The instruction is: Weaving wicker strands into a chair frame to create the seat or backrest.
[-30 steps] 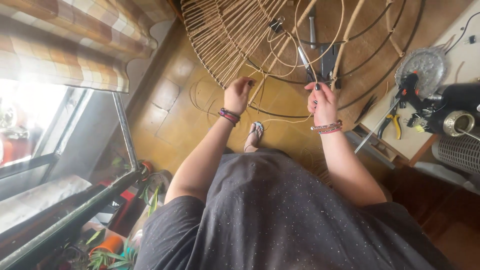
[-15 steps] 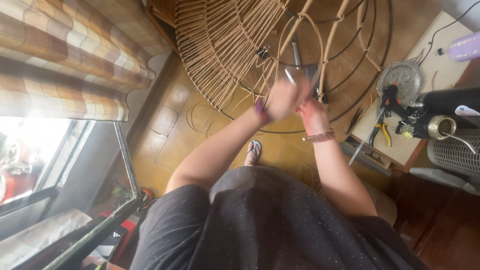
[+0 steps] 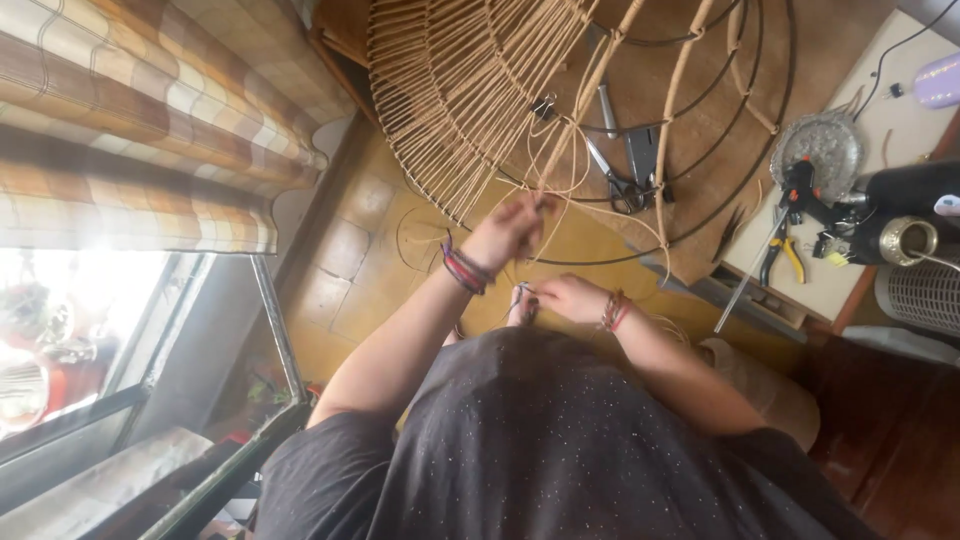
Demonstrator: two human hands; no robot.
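Left hand (image 3: 510, 232) pinches cane strands (image 3: 560, 175) at frame (image 3: 450, 90) edge; right hand (image 3: 570, 298) below frame grips a strand end. Scissors (image 3: 615, 180) lie behind frame.

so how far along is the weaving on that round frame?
Done: one wedge of the round black wire frame is filled with close-set tan cane strands. In hand: the left hand grips loose strands at the edge of that wedge; the right hand pulls a strand taut lower down. Left: the sections to the right show only bare wire rings and cane spokes, so most of the frame is unwoven.
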